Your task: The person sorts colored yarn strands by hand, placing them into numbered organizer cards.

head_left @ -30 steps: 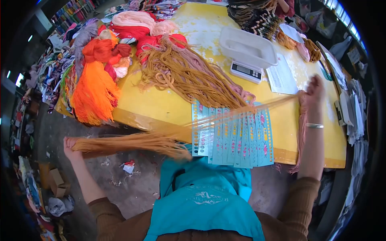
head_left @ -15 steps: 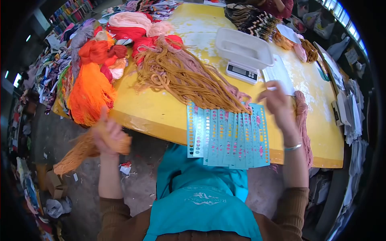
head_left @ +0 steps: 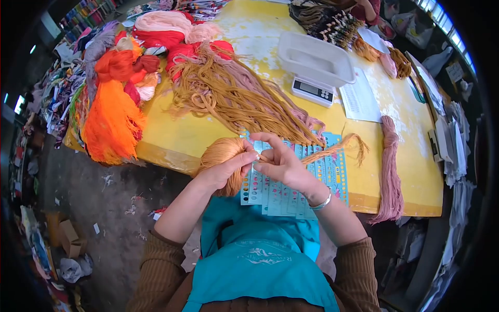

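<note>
A light orange yarn skein (head_left: 221,156) is bunched in my left hand (head_left: 227,170), whose fingers are closed on it. My right hand (head_left: 283,164) meets the left at the skein's narrow neck, thumb and index finger curled round it. From there a thin orange tail stretches right across the blue punched cards (head_left: 283,200), which lie fanned over the table's front edge. Just behind the hands lies a long heap of mustard and mauve yarn (head_left: 234,99). Right of the cards, a dusty pink skein (head_left: 390,171) hangs slightly over the edge.
On the yellow table (head_left: 176,132) are an orange and red yarn pile (head_left: 112,119), a scale (head_left: 312,91) with a white plastic tray (head_left: 317,57), and a printed sheet (head_left: 359,96). Dark skeins (head_left: 322,23) lie at the back, near another person's arm (head_left: 368,8).
My left hand has brought the orange skein from the left to the middle, above the cards. My right hand has come down and left and now grips the skein too.
</note>
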{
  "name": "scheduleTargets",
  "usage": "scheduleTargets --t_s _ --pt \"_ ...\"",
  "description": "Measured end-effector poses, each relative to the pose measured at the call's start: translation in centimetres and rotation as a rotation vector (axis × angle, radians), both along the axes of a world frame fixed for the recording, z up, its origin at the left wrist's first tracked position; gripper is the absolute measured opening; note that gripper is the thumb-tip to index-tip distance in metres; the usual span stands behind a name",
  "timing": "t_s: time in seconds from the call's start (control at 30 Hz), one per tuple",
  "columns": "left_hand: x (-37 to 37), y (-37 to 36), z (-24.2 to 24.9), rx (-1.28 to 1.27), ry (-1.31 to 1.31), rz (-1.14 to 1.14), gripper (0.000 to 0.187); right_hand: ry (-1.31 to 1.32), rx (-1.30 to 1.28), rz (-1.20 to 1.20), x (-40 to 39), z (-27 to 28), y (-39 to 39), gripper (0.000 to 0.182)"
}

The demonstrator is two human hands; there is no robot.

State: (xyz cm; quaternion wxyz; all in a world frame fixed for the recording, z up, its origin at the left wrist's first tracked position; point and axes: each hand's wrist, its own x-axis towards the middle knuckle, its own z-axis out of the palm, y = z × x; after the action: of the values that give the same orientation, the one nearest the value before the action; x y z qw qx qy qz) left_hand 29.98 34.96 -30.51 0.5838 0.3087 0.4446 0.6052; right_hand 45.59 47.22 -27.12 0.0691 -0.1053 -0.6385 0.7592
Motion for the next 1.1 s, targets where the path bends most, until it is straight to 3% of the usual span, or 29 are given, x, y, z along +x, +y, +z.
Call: scheduleTargets --t_s 0.03,0.1,0.13,0.2,0.23,0.3,0.43,0.5,0.67,0.87,1.07,1.1 --pt "0.1 0.3 -0.2 -0.018 -0.04 0.056 0.019 -0.001 -0.001 -0.001 -0.2 -0.4 -0.2 0.053" --pt "-0.1 0.9 -0.9 -0.036 -0.078 0.112 0.018 -0.097 0.404 -0.258 -0.8 -1.9 -0.4 0.032" --pt "-0.3 1.2 -1.5 -0.076 -0.061 0.139 0.018 -0.098 0.403 -0.258 -1.3 -2.9 -0.3 0.032" --pt "-0.8 1.9 -2.7 -0.116 -0.045 0.166 0.019 0.255 0.85 -0.519 -2.3 -5.2 0.3 0.012" --pt "-0.9 2.3 -3.2 -0.163 -0.007 0.208 0.02 0.254 0.849 -0.519 -2.7 -6.0 0.7 0.012" --pt "-1.0 2.9 -3.6 -0.214 0.027 0.251 0.023 -0.024 0.488 -0.622 -3.2 -7.4 1.7 0.01" --pt "-1.2 3.5 -3.2 -0.419 0.017 0.241 0.032 -0.086 0.339 -0.582 -3.5 -9.5 3.1 0.011" --pt "-1.2 3.7 -3.2 -0.473 0.025 0.194 0.036 -0.087 0.332 -0.553 -3.4 -9.7 3.1 0.01" --pt "-2.6 4.5 -6.3 -0.455 0.032 0.163 0.025 -0.075 0.316 -0.461 -3.3 -9.2 3.2 0.008" --pt "-1.7 4.9 -6.7 -0.335 0.078 0.15 0.016 -0.127 0.499 -0.528 -3.3 -8.7 2.6 0.01" --pt "-2.0 3.9 -6.4 -0.346 0.134 0.159 0.031 -0.117 0.541 -0.697 -3.7 -9.3 2.6 0.009" --pt "-2.0 3.9 -6.1 -0.346 0.134 0.159 0.031 -0.065 0.656 -0.69 -3.6 -9.2 2.7 0.009"
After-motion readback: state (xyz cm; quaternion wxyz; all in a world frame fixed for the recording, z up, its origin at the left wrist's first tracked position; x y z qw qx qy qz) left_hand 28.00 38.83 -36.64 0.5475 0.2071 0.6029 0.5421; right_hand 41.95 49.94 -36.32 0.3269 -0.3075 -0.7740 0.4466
